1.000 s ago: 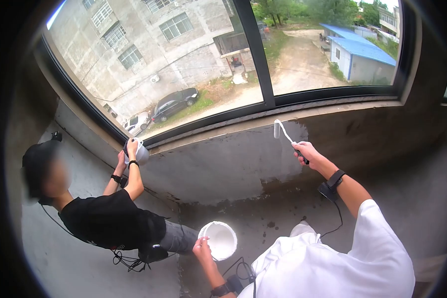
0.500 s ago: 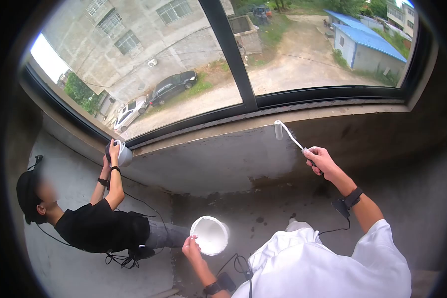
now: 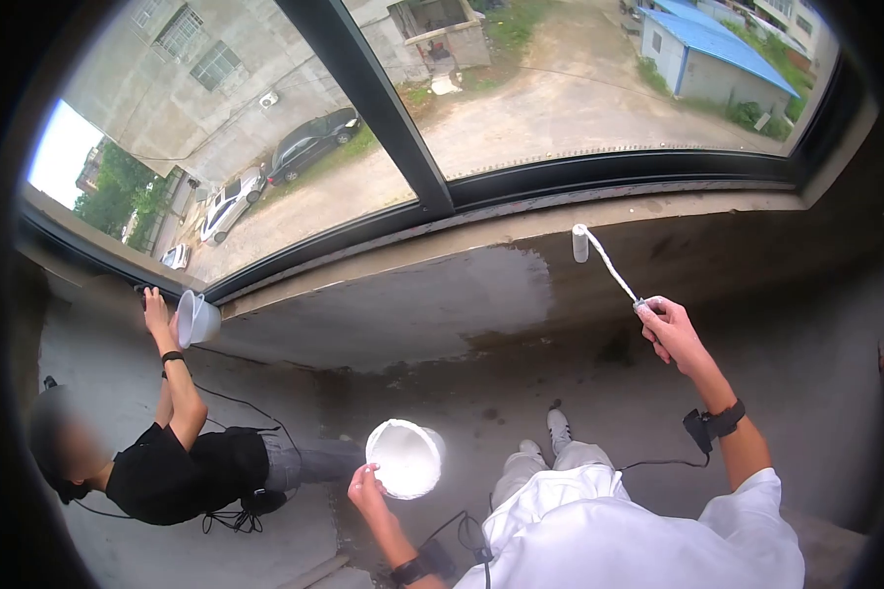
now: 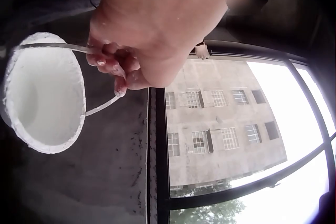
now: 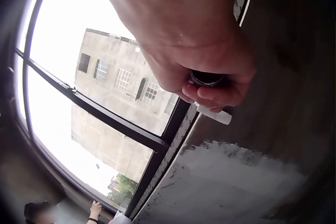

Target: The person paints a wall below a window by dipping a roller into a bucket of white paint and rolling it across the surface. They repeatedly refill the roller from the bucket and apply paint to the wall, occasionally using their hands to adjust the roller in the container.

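Observation:
My left hand (image 3: 368, 488) grips the thin handle (image 4: 102, 107) of a white bucket (image 4: 79, 87), its rim crusted with white and pale coating inside. The bucket hangs tilted in the left wrist view. In my right hand (image 3: 670, 334) is the dark grip of a small paint roller (image 3: 581, 245), whose white-smeared rod points up and left. The roller's head is at the wall just below the window sill (image 3: 481, 234), right of the light grey coated patch (image 3: 506, 285), over darker wall (image 3: 658, 255). My right fingers hide most of the grip.
At the left, a person in a black shirt (image 3: 182, 471) reaches to the window corner beside a pale bucket (image 3: 198, 319). A black-framed window (image 3: 422, 196) spans above the wall. Cables (image 3: 462, 535) hang by my waist. My shoes (image 3: 558, 427) stand on the spotted floor.
The roller has gone right, from the coated patch to the darker wall. My left hand keeps hold of the bucket. The other person's hand has shifted left, off their bucket's rim.

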{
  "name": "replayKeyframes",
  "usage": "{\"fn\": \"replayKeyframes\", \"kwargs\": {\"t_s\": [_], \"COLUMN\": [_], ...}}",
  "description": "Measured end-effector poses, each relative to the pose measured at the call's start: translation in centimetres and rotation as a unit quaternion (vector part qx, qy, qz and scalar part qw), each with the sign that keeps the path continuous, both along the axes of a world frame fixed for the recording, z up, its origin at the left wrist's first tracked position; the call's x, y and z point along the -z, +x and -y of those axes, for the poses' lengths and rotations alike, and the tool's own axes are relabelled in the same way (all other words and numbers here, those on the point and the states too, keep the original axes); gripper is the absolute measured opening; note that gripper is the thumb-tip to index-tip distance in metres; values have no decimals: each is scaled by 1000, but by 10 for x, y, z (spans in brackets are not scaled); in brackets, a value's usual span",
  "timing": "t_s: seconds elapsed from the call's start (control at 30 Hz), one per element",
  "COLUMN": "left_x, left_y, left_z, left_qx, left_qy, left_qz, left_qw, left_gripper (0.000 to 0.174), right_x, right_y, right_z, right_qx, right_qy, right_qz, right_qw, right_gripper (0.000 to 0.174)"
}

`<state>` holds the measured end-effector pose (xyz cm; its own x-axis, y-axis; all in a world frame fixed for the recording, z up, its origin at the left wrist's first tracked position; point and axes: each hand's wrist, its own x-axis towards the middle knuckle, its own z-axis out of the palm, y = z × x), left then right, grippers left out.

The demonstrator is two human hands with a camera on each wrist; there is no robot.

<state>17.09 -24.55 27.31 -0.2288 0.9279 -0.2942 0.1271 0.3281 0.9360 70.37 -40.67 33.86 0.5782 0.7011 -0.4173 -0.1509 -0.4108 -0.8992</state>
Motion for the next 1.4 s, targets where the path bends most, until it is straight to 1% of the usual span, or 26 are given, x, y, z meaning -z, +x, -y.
{"fn": "replayKeyframes", "kwargs": {"t_s": [0.1, 0.2, 0.27, 0.4, 0.57, 0.63, 0.77, 0.83, 0.97, 1.03, 1.13, 1.23, 1.33, 1.4], "left_x": [0, 0, 3, 15, 14, 14, 18, 17, -1, 2, 11, 22, 15, 11], "left_y": [0, -2, -9, -29, -50, -53, -58, -58, -37, -25, 7, 30, 50, 63], "left_z": [4, 1, -3, -10, 6, 14, 21, 22, 34, 38, 50, 51, 59, 63], "left_qx": [9, 10, 6, 6, -14, -22, -26, -27, -74, -86, -76, -154, -186, -192], "left_qy": [12, 10, -5, 2, -14, -26, -16, -7, -18, -26, 4, 19, 10, 6], "left_qz": [4, 11, 5, 8, 5, 3, -26, -41, -37, -29, -28, -29, 41, 48], "left_qw": [1000, 1000, 1000, 1000, 1000, 999, 999, 999, 996, 996, 997, 988, 982, 980], "left_gripper": [17, 16, 16, 17, 17, 16, 17, 17, 16, 16, 15, 14, 14, 14], "right_x": [-1, -4, -3, 11, 22, 29, 43, 43, 32, 28, 25, 21, 22, 26], "right_y": [-1, -17, -33, -68, -95, -100, -107, -109, -91, -77, -45, -9, 26, 45], "right_z": [-1, -15, -32, -64, -98, -107, -113, -112, -95, -84, -59, -34, -13, 1], "right_qx": [0, -20, -31, -49, -84, -94, -109, -97, -81, -77, -73, -65, -64, -61], "right_qy": [-9, 7, -7, 1, -9, -2, 19, 24, 23, 26, 32, 34, 30, 23], "right_qz": [16, 23, 40, 12, 25, 26, 28, 4, -14, -24, -33, -49, -56, -54], "right_qw": [1000, 1000, 999, 999, 996, 995, 994, 995, 996, 996, 996, 996, 996, 996], "right_gripper": [28, 27, 26, 28, 30, 31, 31, 30, 28, 27, 26, 24, 22, 21]}}
